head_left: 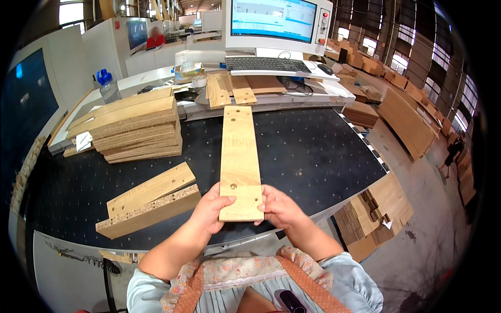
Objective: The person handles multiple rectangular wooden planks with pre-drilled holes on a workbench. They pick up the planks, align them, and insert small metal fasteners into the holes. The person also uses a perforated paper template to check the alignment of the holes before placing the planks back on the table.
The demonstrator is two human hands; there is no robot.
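Note:
A long wood-grain board (240, 156) with drilled holes near both ends points away from me over the black table. My left hand (210, 208) grips its near left edge, thumb on top. On the near right edge, my right hand (280, 207) closes round the board the same way. Left of the board, two more narrow pieces lie on the table: a drilled board (151, 191) lying flat, and a board standing on edge (151, 214) with its raw chipboard side facing up.
A stack of boards (135, 128) stands at the left of the black table (308, 151). Beyond the table are a keyboard (267, 64), a monitor (274, 21) and a blue-capped bottle (108, 86). Stacked panels (373, 214) sit low at the right. A person in red (155, 38) is far off.

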